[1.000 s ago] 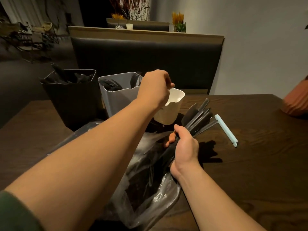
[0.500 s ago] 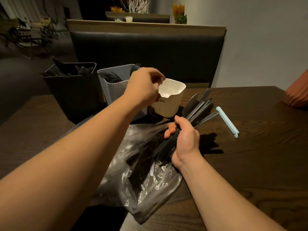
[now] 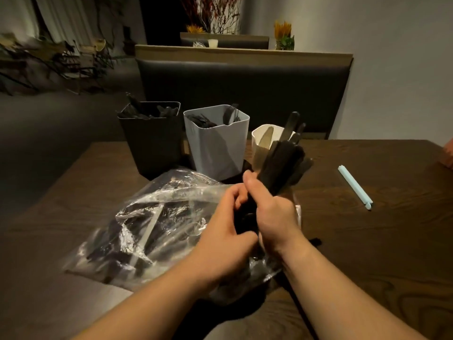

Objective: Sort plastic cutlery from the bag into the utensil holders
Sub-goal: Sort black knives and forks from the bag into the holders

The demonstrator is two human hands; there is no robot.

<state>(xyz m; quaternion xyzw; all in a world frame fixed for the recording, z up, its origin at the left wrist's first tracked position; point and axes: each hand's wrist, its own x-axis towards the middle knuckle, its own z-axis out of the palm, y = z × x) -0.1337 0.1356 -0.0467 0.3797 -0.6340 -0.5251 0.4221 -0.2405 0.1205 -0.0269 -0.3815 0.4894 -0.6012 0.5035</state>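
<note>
The right hand (image 3: 274, 217) is gripping a bundle of black cutlery (image 3: 284, 165) that is tilting up toward the white holder (image 3: 259, 143), while the left hand (image 3: 225, 239) is holding its lower end above the clear plastic bag (image 3: 152, 222). The black holder (image 3: 152, 143) and grey holder (image 3: 215, 148) are standing side by side behind the bag on the table (image 3: 367, 241). A pale blue stick (image 3: 355, 187) is lying well apart at the right.

Right forearm: bare, enters from 5 o'clock, wrist straight. Right hand (image 3: 272, 214) — fingers and thumb curled round cutlery bundle (image 3: 282, 165), back of hand toward camera, thumb pointing toward 12 o'clock. Left forearm: bare, enters from 7 o'clock. Left hand (image 3: 225, 231) at 9 o'clock of right hand, touching it — fingers curled on bundle's lower end. Both hands near frame centre.
</note>
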